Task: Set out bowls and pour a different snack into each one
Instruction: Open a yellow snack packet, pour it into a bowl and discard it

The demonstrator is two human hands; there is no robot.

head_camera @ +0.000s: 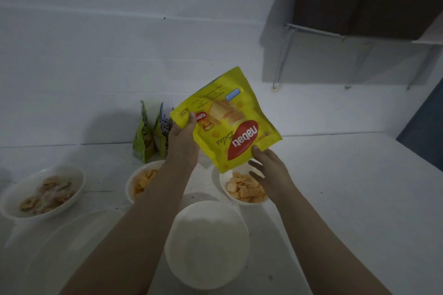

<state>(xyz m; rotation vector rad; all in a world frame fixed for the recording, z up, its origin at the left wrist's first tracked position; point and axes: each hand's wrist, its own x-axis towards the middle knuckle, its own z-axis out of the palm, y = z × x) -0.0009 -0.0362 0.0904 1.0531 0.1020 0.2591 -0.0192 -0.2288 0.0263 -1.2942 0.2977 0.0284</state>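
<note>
Seen from above, looking down at a white desk (335, 187) against a white wall. Held up over the desk, upside down: a yellow Nabati Bites snack bag (225, 122), logo inverted, tilted with its lowest corner hanging over the right-hand bowl. Left hand (183, 141) pinching the bag's upper left corner, thumb on the front. Right hand (268, 170) at the bag's lower right corner, fingertip touching the edge, remaining fingers loosely spread beneath; whether gripping cannot be told.

Below the bag, a white bowl of orange square crackers (247, 189), partly covered by the right hand. To its left, a second white bowl with orange snack pieces (141, 182), partly hidden behind the left forearm. Further left, near the frame edge, a wider white bowl with brown ring-shaped snacks (45, 191). Nearest the viewer, between both forearms, an empty white bowl (207, 244). At lower left, another pale, blurred dish (72, 246), contents unclear.

Standing at the back of the desk by the wall, behind the left hand: two green snack packets (149, 136), close together. At upper right, a dark wall shelf on metal brackets (359, 0).
</note>
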